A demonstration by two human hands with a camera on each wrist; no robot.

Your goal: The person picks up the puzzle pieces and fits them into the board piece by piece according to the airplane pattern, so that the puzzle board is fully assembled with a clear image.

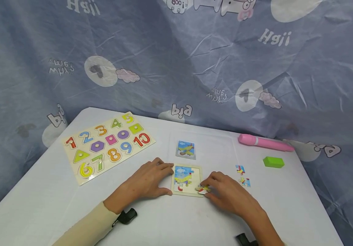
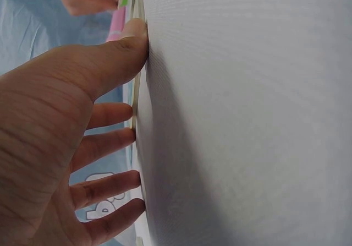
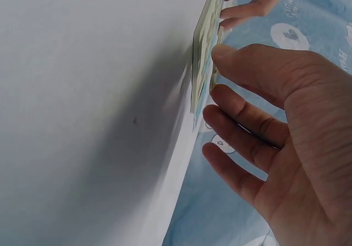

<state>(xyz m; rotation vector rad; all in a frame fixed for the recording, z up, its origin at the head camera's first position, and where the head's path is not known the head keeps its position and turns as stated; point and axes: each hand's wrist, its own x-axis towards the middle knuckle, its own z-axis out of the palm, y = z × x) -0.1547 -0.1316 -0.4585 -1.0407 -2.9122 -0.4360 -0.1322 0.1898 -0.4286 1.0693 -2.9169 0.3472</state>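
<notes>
Head view, number board (image 1: 107, 147) reading 1–10, airplane puzzle (image 1: 187, 180)

**Backdrop and Surface: Condition as Observed**

A white surface (image 1: 56, 201) with rounded far corners fills the lower head view. Behind it, from 9 through 12 to 3 o'clock, hangs a creased blue-grey cloth backdrop (image 1: 195, 58) printed with white circles, pink clouds, cartoon figures and mirrored lettering. Lighting is even and diffuse, with soft shadows. No wall, floor or window is visible.
</notes>
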